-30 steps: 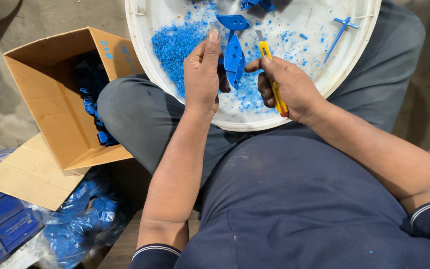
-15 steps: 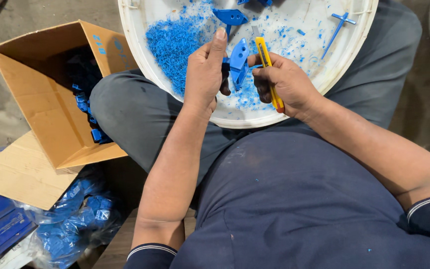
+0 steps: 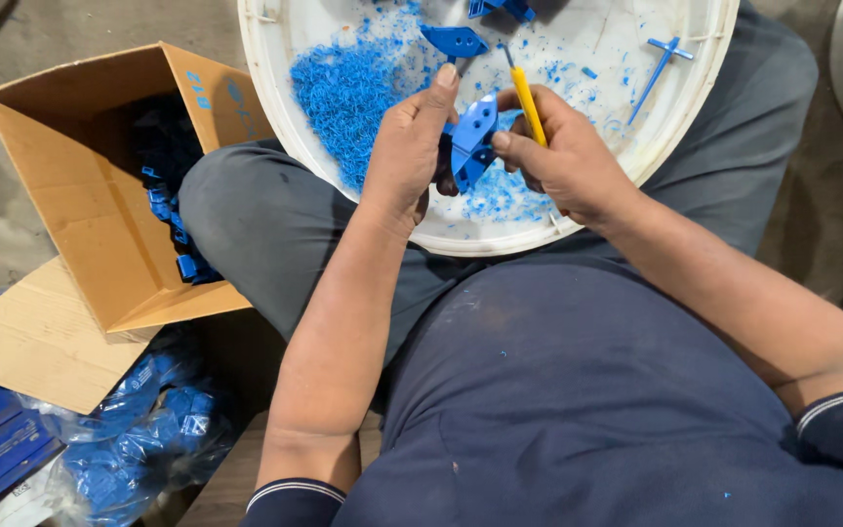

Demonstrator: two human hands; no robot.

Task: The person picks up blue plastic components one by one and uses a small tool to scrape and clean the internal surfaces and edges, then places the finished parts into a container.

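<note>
A blue plastic part is held between the two hands over a white round tray that rests on the lap. The left hand is closed on the part's left side, its fingers clamped around it. A yellow-handled knife is gripped in the right hand, whose fingers are curled tight about the handle, with the thumb touching the part. A heap of blue shavings is spread on the tray's left portion. An open cardboard box with blue parts inside is seen at the left.
</note>
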